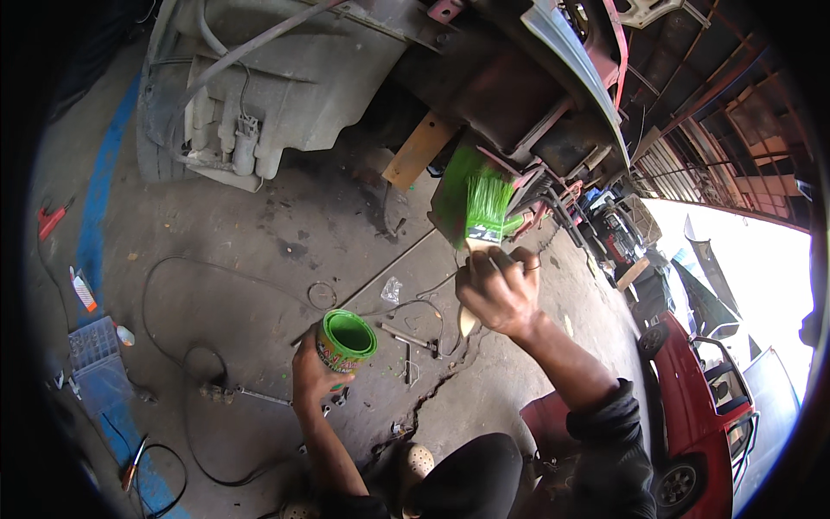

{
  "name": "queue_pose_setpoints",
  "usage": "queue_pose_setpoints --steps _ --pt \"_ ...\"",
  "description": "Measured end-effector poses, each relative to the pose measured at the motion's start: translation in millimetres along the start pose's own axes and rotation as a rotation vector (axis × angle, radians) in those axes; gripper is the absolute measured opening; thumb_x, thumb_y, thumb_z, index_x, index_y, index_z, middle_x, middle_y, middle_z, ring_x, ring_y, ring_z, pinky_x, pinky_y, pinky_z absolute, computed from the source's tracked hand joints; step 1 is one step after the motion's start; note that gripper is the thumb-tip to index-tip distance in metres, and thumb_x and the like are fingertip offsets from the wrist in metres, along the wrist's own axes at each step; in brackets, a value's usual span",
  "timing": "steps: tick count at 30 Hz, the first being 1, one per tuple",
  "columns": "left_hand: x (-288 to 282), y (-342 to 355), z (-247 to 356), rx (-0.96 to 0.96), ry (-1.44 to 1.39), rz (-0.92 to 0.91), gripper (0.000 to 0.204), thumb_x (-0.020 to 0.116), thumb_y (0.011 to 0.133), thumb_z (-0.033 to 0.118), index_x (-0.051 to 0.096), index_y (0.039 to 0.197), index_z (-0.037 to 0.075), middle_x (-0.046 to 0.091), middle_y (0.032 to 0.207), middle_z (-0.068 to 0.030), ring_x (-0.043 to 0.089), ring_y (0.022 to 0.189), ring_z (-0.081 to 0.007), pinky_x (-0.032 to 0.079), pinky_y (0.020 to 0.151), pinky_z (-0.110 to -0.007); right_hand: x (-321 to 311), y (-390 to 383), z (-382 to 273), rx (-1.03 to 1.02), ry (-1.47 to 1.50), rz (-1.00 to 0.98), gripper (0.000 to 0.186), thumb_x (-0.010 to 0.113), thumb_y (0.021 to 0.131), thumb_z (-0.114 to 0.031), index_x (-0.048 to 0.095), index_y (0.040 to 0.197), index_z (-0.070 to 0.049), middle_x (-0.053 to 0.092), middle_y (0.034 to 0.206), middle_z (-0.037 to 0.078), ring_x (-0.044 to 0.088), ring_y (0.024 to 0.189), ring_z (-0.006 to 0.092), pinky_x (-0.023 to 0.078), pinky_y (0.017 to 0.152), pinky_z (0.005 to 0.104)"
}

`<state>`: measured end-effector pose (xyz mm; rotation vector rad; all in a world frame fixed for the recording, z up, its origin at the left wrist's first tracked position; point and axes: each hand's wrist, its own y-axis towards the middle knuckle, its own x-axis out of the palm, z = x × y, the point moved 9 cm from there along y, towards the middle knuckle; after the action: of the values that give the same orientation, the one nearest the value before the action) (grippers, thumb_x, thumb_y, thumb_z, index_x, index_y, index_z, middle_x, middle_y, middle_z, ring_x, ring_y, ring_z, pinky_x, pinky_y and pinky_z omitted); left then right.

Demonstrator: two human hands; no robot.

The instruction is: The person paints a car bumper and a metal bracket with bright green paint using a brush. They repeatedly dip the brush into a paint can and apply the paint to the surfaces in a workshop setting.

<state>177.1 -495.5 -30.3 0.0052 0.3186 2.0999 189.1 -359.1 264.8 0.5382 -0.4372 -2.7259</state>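
Closed around the side of a small paint can (335,353), my left hand (313,374) holds it with its open top up. Green paint coats the can's inside and rim. A flat paintbrush (488,203) is in my right hand (501,290), its bristles up and soaked in bright green, its pale handle passing below my fingers. Just beyond the bristles is a metal plate (449,201) on the vehicle's underside, partly coated green. The brush covers part of that plate, so I cannot tell whether the bristles touch it.
Above hangs a vehicle's grey body panel (285,78), with a brown bracket (419,151) beside the green plate. Cables, a thin rod (389,270) and small tools lie on the concrete floor. A clear parts organizer (95,355) sits at left, a red pickup (705,415) at right.
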Motion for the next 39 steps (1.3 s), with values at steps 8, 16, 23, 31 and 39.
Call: queue_pose_setpoints --steps 8,16,23,31,39 --pt "9.0 -2.6 -17.1 -0.075 0.005 -0.061 0.101 0.092 0.037 0.011 0.047 0.127 0.006 0.062 0.117 -0.0171 0.058 0.112 -0.0346 0.047 0.096 -0.042 11.3 -41.0 -52.8 -0.063 0.256 -0.125 0.016 0.068 0.064 -0.014 0.062 0.079 -0.018 0.059 0.100 0.003 0.057 0.095 0.0202 0.046 0.073 0.0363" --pt "16.9 -2.8 -12.2 -0.036 0.062 -0.050 0.101 0.091 0.036 0.010 0.048 0.127 0.005 0.062 0.118 -0.0172 0.059 0.112 -0.0341 0.047 0.096 -0.041 6.6 -19.3 -3.1 0.084 0.117 0.087 0.020 0.069 0.061 -0.013 0.063 0.080 -0.016 0.059 0.104 0.008 0.055 0.095 0.0241 0.045 0.072 0.0377" --pt "20.9 -5.5 -19.9 -0.051 0.090 -0.061 0.101 0.092 0.035 0.012 0.048 0.126 0.006 0.061 0.118 -0.0168 0.058 0.112 -0.0343 0.047 0.096 -0.042 46.8 -83.7 -56.0 0.029 0.279 -0.231 0.011 0.060 0.073 -0.024 0.060 0.083 -0.022 0.056 0.095 0.003 0.055 0.092 0.0204 0.044 0.085 0.0421" --pt "19.8 -14.3 -25.9 -0.061 0.115 -0.030 0.103 0.092 0.036 0.013 0.046 0.128 0.004 0.059 0.121 -0.0190 0.056 0.114 -0.0366 0.047 0.096 -0.044 21.9 -18.1 -27.0 0.074 0.039 -0.151 0.013 0.058 0.076 -0.023 0.060 0.086 -0.015 0.053 0.104 0.008 0.051 0.106 0.0222 0.042 0.082 0.0451" --pt "47.0 -19.9 -20.2 -0.031 0.052 -0.083 0.104 0.092 0.038 0.015 0.044 0.130 0.004 0.056 0.125 -0.0196 0.053 0.117 -0.0375 0.045 0.098 -0.044 66.4 -58.5 -75.6 0.021 0.223 -0.494 0.020 0.062 0.072 -0.023 0.063 0.090 -0.016 0.049 0.093 0.005 0.051 0.088 0.0202 0.044 0.072 0.0425"
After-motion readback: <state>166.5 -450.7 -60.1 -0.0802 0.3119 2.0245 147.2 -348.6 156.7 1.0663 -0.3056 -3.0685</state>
